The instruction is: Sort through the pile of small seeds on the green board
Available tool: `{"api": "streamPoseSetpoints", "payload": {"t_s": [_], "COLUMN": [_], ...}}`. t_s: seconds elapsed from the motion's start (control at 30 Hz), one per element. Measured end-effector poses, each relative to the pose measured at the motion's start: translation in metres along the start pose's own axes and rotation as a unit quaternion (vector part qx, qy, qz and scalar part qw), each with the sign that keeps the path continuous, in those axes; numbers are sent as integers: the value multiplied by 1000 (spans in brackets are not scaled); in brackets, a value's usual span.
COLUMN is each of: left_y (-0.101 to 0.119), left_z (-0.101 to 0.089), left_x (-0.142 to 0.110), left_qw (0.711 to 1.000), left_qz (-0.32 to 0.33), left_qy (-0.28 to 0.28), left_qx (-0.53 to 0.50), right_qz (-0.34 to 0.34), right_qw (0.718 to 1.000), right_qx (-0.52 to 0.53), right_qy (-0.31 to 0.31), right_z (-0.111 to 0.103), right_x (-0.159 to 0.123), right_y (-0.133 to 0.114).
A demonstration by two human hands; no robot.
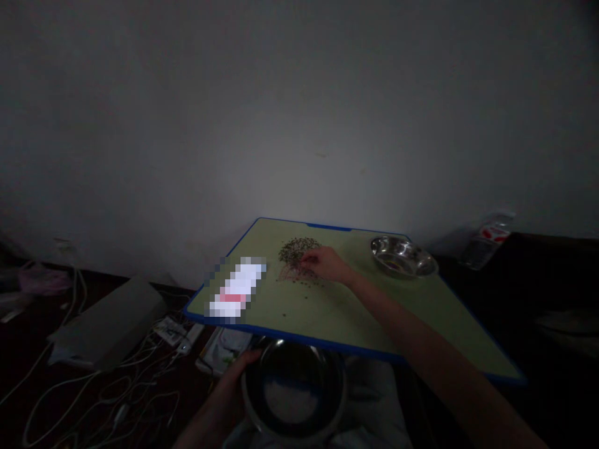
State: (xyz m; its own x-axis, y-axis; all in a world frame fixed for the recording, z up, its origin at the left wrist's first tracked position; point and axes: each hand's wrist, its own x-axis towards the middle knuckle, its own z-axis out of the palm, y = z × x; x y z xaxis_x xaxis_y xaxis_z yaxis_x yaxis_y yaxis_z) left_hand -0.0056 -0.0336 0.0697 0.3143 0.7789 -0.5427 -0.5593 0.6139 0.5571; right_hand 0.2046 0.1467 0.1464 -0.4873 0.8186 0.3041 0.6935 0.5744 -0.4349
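My right hand (322, 264) reaches over the light green board (346, 312) to a spread of small dark grains, like beans or seeds (294, 248). Its fingers are drawn together at the near side of the spread; what is between them is too small and blurred to make out. Below the board's front edge, my left hand (238, 374) grips the left side of a deep metal bowl (341, 399), thumb at the rim. The bowl's inside is dark, with a paler patch at the bottom. A few stray grains lie nearer the front edge.
A shallow metal bowl (405, 257) stands at the board's back right. A lit, blurred-out phone-like screen (238, 290) lies at the left. Beyond are a plastic bottle (487, 240), a grey box (110, 321) and tangled cables (126, 383). A wall (299, 125) rises behind.
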Motion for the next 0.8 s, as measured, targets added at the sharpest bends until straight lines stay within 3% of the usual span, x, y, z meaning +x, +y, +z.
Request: {"api": "streamPoseSetpoints", "payload": {"t_s": [0.13,0.37,0.53,0.67,0.8], "left_y": [2,0,2,3,-2], "left_z": [2,-5,3,7,0], "left_x": [-1,-1,-5,-7,-4], "left_qw": [999,1000,1000,1000,1000], "left_qz": [2,-7,-19,-12,-2], "left_qy": [41,16,18,13,25], "left_qx": [0,-1,-16,-10,14], "right_qz": [-17,-13,-58,-153,-156], "right_qw": [1000,1000,998,985,983], "right_qx": [-3,21,-10,-77,-92], "right_qy": [1,3,12,-20,-29], "right_z": [-3,-8,-10,1,18], "right_x": [-5,-12,-5,2,5], "right_y": [0,-2,-19,-38,-51]}}
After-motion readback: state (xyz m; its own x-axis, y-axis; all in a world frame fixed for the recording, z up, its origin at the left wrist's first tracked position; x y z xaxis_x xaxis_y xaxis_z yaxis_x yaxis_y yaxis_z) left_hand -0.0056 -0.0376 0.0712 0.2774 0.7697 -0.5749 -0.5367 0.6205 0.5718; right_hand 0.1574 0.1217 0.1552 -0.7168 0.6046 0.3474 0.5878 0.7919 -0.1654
